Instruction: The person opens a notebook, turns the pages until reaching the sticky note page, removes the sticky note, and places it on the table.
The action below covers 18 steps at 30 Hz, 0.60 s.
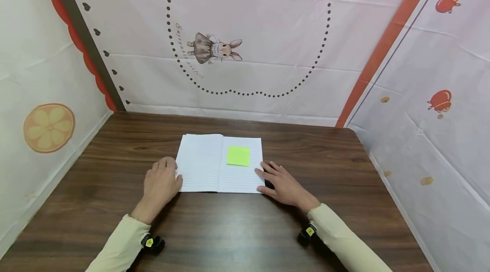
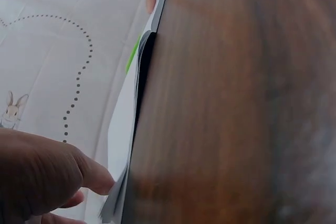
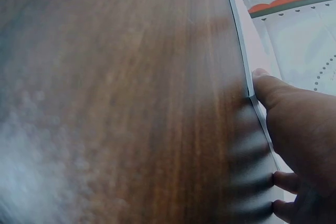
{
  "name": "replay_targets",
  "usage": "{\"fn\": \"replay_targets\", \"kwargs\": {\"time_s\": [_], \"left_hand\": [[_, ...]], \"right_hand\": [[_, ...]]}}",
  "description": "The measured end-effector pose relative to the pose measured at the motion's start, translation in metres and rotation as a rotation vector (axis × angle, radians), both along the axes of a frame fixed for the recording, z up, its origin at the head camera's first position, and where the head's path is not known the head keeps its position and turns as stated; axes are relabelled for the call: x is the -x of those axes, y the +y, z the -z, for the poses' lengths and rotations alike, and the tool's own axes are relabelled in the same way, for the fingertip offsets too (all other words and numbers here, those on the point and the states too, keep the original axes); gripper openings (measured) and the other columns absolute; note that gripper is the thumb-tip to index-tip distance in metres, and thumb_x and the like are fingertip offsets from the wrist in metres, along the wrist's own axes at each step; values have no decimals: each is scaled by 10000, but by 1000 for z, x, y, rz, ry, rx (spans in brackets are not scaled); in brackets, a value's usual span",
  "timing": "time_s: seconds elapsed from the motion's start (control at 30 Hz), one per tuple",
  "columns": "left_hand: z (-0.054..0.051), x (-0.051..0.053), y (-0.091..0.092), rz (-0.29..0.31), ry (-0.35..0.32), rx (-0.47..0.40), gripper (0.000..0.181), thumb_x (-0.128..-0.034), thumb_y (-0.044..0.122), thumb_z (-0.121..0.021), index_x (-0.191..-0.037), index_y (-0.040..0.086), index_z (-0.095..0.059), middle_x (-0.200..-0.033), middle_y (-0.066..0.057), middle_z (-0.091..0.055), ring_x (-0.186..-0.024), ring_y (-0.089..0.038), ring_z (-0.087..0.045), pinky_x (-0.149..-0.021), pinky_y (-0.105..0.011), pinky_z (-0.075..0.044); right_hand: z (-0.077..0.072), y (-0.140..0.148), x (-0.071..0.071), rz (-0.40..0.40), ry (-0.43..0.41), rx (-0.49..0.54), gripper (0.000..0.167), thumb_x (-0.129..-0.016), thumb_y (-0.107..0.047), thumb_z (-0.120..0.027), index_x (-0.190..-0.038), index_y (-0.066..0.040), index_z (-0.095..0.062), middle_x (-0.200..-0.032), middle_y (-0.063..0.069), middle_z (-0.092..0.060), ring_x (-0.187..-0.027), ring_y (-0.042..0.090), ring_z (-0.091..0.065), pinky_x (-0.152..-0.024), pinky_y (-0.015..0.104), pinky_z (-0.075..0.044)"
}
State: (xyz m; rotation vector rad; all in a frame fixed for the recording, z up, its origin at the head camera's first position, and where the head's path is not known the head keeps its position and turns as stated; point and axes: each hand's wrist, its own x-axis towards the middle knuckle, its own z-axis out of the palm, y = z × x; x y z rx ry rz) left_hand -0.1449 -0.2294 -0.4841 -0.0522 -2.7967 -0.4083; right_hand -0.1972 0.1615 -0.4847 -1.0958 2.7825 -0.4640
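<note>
An open lined notebook (image 1: 199, 165) lies flat on the wooden table. A yellow-green sticky note (image 1: 238, 156) sits on its right page. At the notebook's left edge rests my left hand (image 1: 160, 180), its thumb touching the page border; the fingers are bent and their tips are partly hidden. Across from it, my right hand (image 1: 283, 183) touches the right edge with loosely spread fingers. In the left wrist view the left thumb (image 2: 97, 177) meets the slightly fanned page edges. The right wrist view has the right thumb (image 3: 268, 85) on the notebook's near edge.
The dark wooden table (image 1: 237, 229) extends around the notebook. A white printed cloth (image 1: 249, 42) with a rabbit figure stands behind it, and similar cloths hang at both sides. Each wrist carries a small black camera (image 1: 153, 243).
</note>
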Motion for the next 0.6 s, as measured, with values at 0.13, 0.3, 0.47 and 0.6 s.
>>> {"fn": "replay_targets", "kwargs": {"time_s": [0.13,0.3,0.47,0.6], "left_hand": [[0,3,-3,122,-32,37,401,-904,57,-671,-1302,16,-640,-1414,-314,-542,-1297,-543,-500,-952,-685,-468],[3,4,-10,259,-121,109,421,-985,74,-583,-1404,60,-625,-1477,-336,-478,-1380,-589,-386,-1056,-695,-399],[4,0,-17,279,-218,37,488,-1049,282,-569,-1476,47,-545,-1537,-337,-395,-1417,-610,-298,-1099,-722,-323],[2,-3,-19,289,-264,5,654,-1004,436,-625,-1500,27,-503,-1570,-339,-333,-1424,-616,-272,-1111,-720,-303]], "right_hand": [[-1,0,0,2,-2,-2,669,-1036,-497,-545,-1598,-177,-374,-1664,138,-290,-1539,412,-222,-1203,644,-227],[-2,-1,0,11,-5,-3,662,-1035,-492,-549,-1594,-176,-385,-1661,135,-302,-1535,412,-235,-1202,641,-232],[-1,0,0,10,-4,-8,663,-1038,-497,-540,-1596,-178,-378,-1662,137,-298,-1536,411,-232,-1204,638,-231],[0,-1,0,12,-4,-13,661,-1039,-500,-538,-1597,-185,-377,-1663,131,-297,-1536,408,-235,-1205,635,-234]]}}
